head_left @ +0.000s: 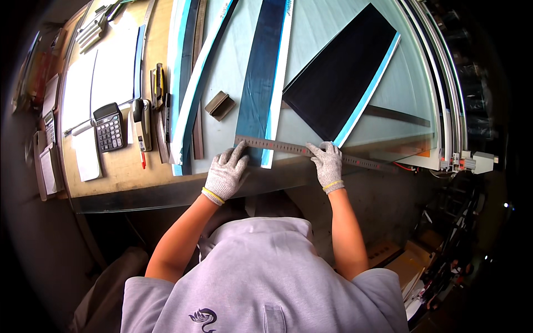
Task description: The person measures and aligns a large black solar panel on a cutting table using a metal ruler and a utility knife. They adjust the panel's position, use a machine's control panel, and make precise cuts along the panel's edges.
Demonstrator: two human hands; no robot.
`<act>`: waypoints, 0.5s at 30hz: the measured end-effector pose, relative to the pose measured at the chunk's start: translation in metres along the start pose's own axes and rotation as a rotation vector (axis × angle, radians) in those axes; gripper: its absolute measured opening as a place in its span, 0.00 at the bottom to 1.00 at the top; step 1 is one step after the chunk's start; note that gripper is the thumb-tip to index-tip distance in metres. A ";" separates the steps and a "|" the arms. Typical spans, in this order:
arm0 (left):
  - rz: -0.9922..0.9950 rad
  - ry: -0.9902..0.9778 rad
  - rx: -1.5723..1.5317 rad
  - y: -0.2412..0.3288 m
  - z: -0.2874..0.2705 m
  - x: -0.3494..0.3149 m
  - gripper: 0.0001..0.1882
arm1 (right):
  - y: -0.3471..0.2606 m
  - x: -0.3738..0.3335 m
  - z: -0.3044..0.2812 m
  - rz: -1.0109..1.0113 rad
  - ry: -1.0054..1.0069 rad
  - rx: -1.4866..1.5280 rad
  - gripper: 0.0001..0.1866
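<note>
Steel ruler (280,146), one: spans both gloved hands, across the near end of a blue film strip (257,83). Left hand (225,173): fingertips at its left end. Right hand (327,164): fingers farther along; the spacing probably steadies it. Thumb grip, both: cannot tell. Black sheet (344,72): just beyond right hand, slanted. Brown block (220,105): beyond left hand, perhaps a weight. Calculator (109,129), stapler (142,126): left of left hand, seemingly for easy reach.

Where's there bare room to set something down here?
One free patch lies between the wide blue strip and the black panel; another between that panel, the dark bar and the right-hand rails. It's crowded at the left, with calculator, stapler and cutter, and towards the near edge, where the left hand and right hand touch the ruler.
</note>
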State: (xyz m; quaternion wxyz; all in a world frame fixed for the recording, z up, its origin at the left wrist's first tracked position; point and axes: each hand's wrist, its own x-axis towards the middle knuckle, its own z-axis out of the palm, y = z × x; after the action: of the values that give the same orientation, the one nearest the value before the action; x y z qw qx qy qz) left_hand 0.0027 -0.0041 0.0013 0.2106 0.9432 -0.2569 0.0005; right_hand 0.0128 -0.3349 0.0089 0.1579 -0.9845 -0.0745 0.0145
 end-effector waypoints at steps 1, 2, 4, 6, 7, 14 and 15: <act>0.000 0.000 -0.001 0.000 -0.002 0.001 0.26 | -0.001 0.001 -0.001 0.003 -0.001 -0.004 0.24; 0.000 -0.001 -0.002 0.001 -0.002 0.001 0.26 | -0.001 0.001 -0.001 0.007 -0.002 -0.007 0.24; 0.002 0.006 -0.005 0.000 -0.001 0.001 0.26 | -0.002 0.002 -0.001 0.013 -0.008 -0.011 0.24; 0.001 0.007 -0.008 -0.001 0.000 0.001 0.26 | -0.002 0.002 -0.001 0.019 -0.014 -0.012 0.24; -0.002 0.004 -0.010 -0.001 0.001 0.000 0.26 | -0.002 0.002 -0.001 0.020 -0.016 -0.011 0.24; 0.000 -0.022 0.033 -0.001 -0.002 0.000 0.26 | -0.001 0.002 0.000 0.018 -0.014 -0.011 0.24; 0.001 -0.019 0.035 -0.001 -0.001 0.000 0.26 | -0.001 0.002 0.000 0.018 -0.013 -0.010 0.24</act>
State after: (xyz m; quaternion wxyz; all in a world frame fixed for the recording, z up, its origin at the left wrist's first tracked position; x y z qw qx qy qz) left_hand 0.0036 -0.0032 0.0024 0.1915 0.9466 -0.2595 -0.0039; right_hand 0.0150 -0.3335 0.0092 0.1524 -0.9858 -0.0668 0.0221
